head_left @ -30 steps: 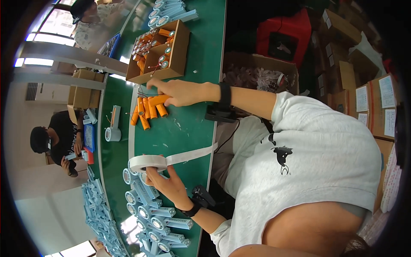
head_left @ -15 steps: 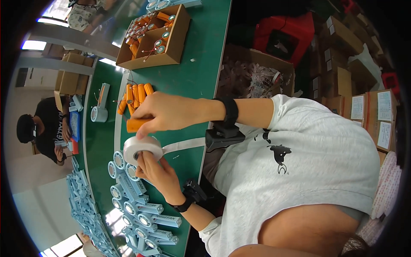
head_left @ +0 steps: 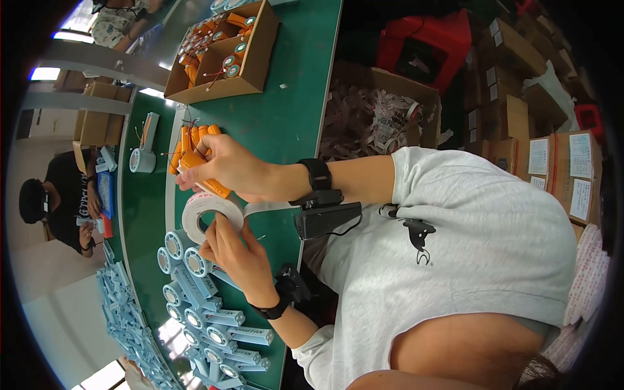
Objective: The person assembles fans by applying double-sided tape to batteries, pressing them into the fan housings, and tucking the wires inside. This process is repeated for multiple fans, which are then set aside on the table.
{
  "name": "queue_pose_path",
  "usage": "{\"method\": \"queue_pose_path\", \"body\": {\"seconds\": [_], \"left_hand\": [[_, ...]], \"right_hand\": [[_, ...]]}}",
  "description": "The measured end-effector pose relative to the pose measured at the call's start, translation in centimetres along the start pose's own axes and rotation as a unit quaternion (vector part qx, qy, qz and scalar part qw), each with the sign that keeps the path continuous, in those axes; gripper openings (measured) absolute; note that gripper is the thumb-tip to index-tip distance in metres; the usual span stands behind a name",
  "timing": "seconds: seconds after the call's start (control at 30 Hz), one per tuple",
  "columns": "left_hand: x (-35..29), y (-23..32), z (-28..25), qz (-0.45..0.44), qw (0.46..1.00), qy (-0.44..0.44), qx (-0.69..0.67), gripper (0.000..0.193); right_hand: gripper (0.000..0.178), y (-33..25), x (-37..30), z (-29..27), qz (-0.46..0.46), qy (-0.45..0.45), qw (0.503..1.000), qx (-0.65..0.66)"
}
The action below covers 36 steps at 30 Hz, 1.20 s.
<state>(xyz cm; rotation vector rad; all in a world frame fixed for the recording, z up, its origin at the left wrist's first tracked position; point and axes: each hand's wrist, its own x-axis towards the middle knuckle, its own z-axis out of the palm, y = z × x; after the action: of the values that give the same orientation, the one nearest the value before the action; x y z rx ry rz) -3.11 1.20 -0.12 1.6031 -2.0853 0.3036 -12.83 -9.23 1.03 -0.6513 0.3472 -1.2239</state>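
Observation:
My right hand (head_left: 224,166), at the top, has its fingers closed around an orange cylindrical battery (head_left: 213,186) just above a tape roll. A small pale piece shows by the fingertips; I cannot tell whether it is tape. My left hand (head_left: 237,260), lower down, grips the white tape roll (head_left: 193,218), with fingers in its core and the thumb at the rim. A loose white tape end (head_left: 263,207) runs off to the right. Behind my right hand lie several more orange batteries (head_left: 188,138) with thin wires. Light-blue handheld fan bodies (head_left: 195,260) lie below the roll.
A cardboard box (head_left: 250,84) with wired batteries stands on the green table (head_left: 299,104). Blue fan parts are heaped at the lower left (head_left: 120,305). Beyond the table edge stand a carton of tape scraps (head_left: 426,130) and a red stool (head_left: 458,49). A co-worker (head_left: 65,188) sits across.
The roll has tilted so its flat face shows more. My right thumb has come off it, and the battery in that hand has turned and shows more. The whole view has shifted slightly.

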Motion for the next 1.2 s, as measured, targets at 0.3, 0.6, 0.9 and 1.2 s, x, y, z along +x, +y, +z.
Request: {"method": "queue_pose_path", "body": {"seconds": [0.3, 0.6, 0.9, 1.2], "left_hand": [[0.0, 2.7, 1.6, -0.015, 0.986, -0.060, -0.153, 0.037], [5.0, -0.2, -0.8, -0.029, 0.991, 0.003, -0.128, 0.026], [-0.2, -8.6, -7.4, 0.086, 0.952, -0.239, 0.173, 0.042], [-3.4, -8.3, -4.5, -0.022, 0.978, -0.180, -0.104, 0.039]], "right_hand": [[0.029, -7.2, 6.9, -4.8, -0.259, -0.009, 0.934, 0.244], [0.036, -7.6, 3.8, -5.7, -0.229, -0.133, 0.935, -0.237], [0.048, -6.8, 1.3, -4.7, -0.096, -0.263, 0.940, -0.195], [0.035, -3.5, -1.2, 0.8, -0.011, -0.383, 0.829, -0.408]]}}
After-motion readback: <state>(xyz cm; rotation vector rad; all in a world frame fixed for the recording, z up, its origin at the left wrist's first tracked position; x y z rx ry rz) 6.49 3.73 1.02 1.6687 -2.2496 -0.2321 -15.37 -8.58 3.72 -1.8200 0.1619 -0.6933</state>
